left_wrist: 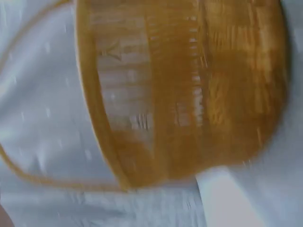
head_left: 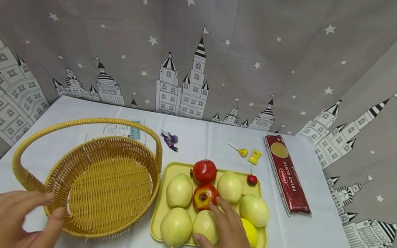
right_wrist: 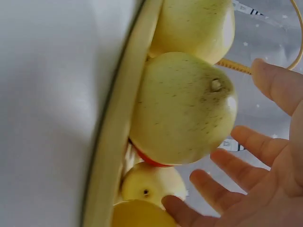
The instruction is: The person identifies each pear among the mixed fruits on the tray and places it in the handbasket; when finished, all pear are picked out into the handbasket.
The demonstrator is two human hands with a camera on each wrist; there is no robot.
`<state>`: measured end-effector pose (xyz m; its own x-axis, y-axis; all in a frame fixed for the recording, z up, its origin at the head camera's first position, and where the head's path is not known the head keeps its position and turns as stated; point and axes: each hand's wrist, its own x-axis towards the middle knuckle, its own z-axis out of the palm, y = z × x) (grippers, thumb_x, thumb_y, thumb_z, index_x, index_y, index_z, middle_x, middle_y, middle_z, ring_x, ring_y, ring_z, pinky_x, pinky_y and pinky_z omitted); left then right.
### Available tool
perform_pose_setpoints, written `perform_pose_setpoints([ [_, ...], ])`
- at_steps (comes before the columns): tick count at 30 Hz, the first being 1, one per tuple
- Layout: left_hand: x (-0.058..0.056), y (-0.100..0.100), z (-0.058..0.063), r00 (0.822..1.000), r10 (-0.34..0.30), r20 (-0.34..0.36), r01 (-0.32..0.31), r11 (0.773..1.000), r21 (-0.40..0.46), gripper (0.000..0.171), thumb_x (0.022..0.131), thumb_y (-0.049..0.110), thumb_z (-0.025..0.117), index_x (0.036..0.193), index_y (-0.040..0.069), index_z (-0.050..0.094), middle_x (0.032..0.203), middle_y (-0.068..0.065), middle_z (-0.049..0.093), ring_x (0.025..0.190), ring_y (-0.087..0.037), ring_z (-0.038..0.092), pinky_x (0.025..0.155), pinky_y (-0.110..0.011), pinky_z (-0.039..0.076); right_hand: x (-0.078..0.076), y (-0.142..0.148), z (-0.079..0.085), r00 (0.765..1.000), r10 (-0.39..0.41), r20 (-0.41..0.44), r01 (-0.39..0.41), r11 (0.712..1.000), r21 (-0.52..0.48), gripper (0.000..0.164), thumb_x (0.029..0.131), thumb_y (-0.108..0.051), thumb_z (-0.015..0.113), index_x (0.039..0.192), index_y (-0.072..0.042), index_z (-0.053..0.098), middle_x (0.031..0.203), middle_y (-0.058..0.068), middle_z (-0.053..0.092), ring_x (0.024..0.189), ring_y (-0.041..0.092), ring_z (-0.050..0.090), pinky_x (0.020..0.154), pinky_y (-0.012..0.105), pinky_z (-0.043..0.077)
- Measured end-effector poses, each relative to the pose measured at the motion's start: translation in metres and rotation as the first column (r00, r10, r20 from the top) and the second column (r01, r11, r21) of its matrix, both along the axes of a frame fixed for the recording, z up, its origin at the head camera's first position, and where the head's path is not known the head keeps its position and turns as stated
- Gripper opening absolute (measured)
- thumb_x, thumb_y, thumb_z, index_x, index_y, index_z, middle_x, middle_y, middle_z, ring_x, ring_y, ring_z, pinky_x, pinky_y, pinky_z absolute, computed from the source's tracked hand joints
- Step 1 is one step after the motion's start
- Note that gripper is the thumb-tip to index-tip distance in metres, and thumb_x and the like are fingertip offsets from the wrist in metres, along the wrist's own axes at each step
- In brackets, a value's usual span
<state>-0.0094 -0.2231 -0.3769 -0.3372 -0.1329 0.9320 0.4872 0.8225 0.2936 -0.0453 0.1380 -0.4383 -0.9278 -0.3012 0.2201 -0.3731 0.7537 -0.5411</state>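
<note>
Pale green fruit (head_left: 205, 227): midway along near edge of yellow tray (head_left: 155, 214), by spread, empty right hand (head_left: 229, 242), with relaxed, empty left hand (head_left: 18, 220) near basket (head_left: 112, 193); likely to roll if pinched off-centre.

A speckled pale-green fruit (head_left: 205, 226) sits on a yellow tray (head_left: 158, 211).

The basket (head_left: 110, 197) stands left of the tray (head_left: 157, 218), fruit (head_left: 179, 190) in it, packet (head_left: 287, 175) right, sweets (head_left: 254, 157) behind; perhaps a card (head_left: 135, 133) behind the basket.
</note>
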Motion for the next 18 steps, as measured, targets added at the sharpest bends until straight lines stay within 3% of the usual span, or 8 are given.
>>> perform_pose_setpoints([
  [1,0.001,-0.008,0.0,0.998,0.059,0.006,-0.059,0.997,0.045,0.06,0.083,0.049,0.062,0.079,-0.011,0.064,0.073,-0.025,0.059,0.075,-0.014,0.053,0.086,-0.011,0.031,0.0,0.001,-0.001,1.0,0.003,0.014,-0.003,1.0,-0.007,0.068,0.083,-0.045,0.073,0.142,-0.022,0.049,0.153,-0.005,0.034,0.137,0.019,0.035,0.107,0.051,0.041],
  [3,0.004,-0.023,-0.005,0.984,0.149,0.096,-0.158,0.983,0.094,0.066,0.081,0.05,0.06,0.088,-0.016,0.06,0.083,-0.014,0.061,0.092,-0.009,0.051,0.092,-0.015,0.028,0.0,0.003,-0.003,0.999,0.012,0.044,-0.011,1.0,-0.026,0.066,0.083,-0.042,0.074,0.141,-0.022,0.05,0.152,-0.007,0.035,0.136,0.015,0.037,0.107,0.048,0.042],
  [5,0.006,-0.035,-0.015,0.971,0.158,0.182,-0.188,0.968,0.164,0.061,0.081,0.04,0.063,0.099,-0.018,0.057,0.101,0.002,0.058,0.109,-0.006,0.045,0.1,-0.018,0.027,0.0,0.004,-0.005,0.997,0.031,0.068,-0.028,0.999,-0.042,0.066,0.083,-0.042,0.074,0.141,-0.022,0.05,0.151,-0.009,0.036,0.134,0.013,0.039,0.107,0.045,0.043],
  [8,0.004,-0.049,-0.032,0.951,0.091,0.296,-0.167,0.956,0.243,0.035,0.083,0.015,0.068,0.111,-0.005,0.062,0.126,0.019,0.042,0.123,-0.009,0.04,0.108,-0.017,0.032,-0.001,0.003,-0.008,0.992,0.06,0.109,-0.054,0.997,-0.055,0.065,0.084,-0.041,0.074,0.142,-0.023,0.049,0.149,-0.011,0.036,0.132,0.011,0.04,0.107,0.044,0.043],
  [12,-0.003,-0.056,-0.05,0.97,-0.095,0.224,-0.02,0.887,0.461,0.043,0.077,-0.012,0.067,0.118,-0.003,0.056,0.127,-0.006,0.051,0.12,-0.023,0.051,0.1,-0.021,0.047,-0.002,0.001,-0.01,0.986,0.092,0.138,-0.087,0.995,-0.047,0.065,0.084,-0.041,0.073,0.142,-0.025,0.048,0.148,-0.011,0.036,0.132,0.012,0.039,0.107,0.045,0.043],
  [15,-0.011,-0.056,-0.059,0.98,-0.174,0.097,0.085,0.807,0.584,0.043,0.077,-0.019,0.063,0.117,-0.017,0.049,0.122,-0.024,0.053,0.114,-0.028,0.058,0.096,-0.023,0.05,-0.003,0.0,-0.011,0.986,0.101,0.133,-0.097,0.994,-0.041,0.065,0.084,-0.041,0.074,0.142,-0.025,0.048,0.147,-0.011,0.036,0.132,0.011,0.037,0.107,0.044,0.043],
  [17,-0.013,-0.055,-0.062,0.974,-0.154,0.166,0.027,0.806,0.591,0.046,0.081,-0.017,0.062,0.124,-0.012,0.046,0.125,-0.023,0.053,0.115,-0.026,0.059,0.095,-0.021,0.05,-0.004,0.0,-0.012,0.988,0.101,0.119,-0.097,0.995,-0.038,0.066,0.083,-0.041,0.074,0.141,-0.024,0.049,0.146,-0.011,0.037,0.131,0.01,0.037,0.107,0.043,0.043],
  [18,-0.014,-0.054,-0.063,0.97,-0.18,0.162,0.043,0.786,0.617,0.047,0.082,-0.017,0.061,0.126,-0.01,0.045,0.126,-0.025,0.053,0.115,-0.027,0.059,0.096,-0.022,0.05,-0.005,0.0,-0.012,0.989,0.1,0.11,-0.096,0.995,-0.036,0.066,0.083,-0.042,0.074,0.141,-0.024,0.049,0.145,-0.01,0.038,0.131,0.01,0.037,0.107,0.042,0.043],
])
